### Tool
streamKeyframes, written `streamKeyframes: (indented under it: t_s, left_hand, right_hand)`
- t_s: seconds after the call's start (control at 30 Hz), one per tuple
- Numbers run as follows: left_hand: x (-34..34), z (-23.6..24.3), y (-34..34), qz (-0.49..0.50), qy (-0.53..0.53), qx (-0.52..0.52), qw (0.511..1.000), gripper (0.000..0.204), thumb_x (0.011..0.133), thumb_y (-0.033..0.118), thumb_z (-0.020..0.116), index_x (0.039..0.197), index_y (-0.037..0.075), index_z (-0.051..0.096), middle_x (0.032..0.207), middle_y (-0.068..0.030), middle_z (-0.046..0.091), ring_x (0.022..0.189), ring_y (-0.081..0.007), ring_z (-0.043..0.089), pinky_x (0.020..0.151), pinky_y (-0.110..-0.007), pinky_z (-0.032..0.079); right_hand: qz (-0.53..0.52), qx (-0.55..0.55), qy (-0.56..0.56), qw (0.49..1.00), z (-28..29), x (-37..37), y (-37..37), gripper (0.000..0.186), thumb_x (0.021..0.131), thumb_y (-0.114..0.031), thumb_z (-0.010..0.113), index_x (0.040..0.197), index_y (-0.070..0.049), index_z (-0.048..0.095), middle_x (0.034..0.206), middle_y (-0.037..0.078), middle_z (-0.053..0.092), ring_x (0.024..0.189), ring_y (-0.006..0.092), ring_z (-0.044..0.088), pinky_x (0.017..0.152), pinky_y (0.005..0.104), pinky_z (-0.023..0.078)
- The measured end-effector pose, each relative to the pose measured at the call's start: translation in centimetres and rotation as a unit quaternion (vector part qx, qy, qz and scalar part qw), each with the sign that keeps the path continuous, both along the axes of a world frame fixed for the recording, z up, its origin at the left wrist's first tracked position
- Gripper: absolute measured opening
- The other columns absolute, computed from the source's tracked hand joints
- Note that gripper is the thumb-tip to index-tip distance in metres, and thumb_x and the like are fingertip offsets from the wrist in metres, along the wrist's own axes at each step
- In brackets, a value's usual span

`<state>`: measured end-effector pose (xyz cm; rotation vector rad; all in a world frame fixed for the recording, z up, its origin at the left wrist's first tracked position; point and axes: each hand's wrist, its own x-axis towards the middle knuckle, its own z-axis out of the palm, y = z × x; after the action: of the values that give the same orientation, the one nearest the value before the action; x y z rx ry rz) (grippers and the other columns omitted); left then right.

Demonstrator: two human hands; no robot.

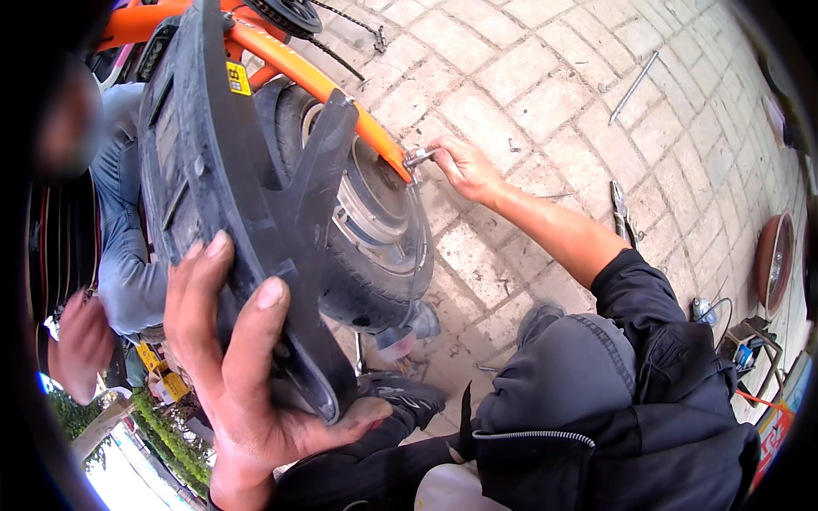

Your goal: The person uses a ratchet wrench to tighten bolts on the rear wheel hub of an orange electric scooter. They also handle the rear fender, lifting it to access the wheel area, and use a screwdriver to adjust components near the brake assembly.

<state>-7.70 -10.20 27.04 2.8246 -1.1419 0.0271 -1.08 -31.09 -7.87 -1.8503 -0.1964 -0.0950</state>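
My left hand grips the lower end of a broad black plastic mudguard with a small yellow sticker near its top. Behind it is a rear wheel with a black tire and silver hub, on an orange bike frame. My right hand is closed around a small metal tool at the lower tip of the orange frame, by the axle. I cannot make out the tool's exact kind.
A person in jeans sits at the left, their hand blurred. On the paving lie a metal rod and pliers. A reddish-brown basin and a small machine stand at the right. A chain shows at the top.
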Motion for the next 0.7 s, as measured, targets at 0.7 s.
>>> streamKeyframes:
  t_s: [0.7]
  left_hand:
    - [-0.3,-0.7,0.3,0.005,0.005,-0.054,0.999,0.092,0.053,0.055,0.077,0.124,0.005,0.046,0.131,-0.0218,0.034,0.121,-0.0376,0.036,0.1,-0.046,0.03]
  right_hand:
    - [-0.152,0.046,0.267,0.951,6.2,-5.8,3.4,0.039,0.095,-0.031,0.036,0.088,0.003,0.053,0.074,0.01,0.053,0.072,0.0163,0.047,0.071,0.0337,0.041]
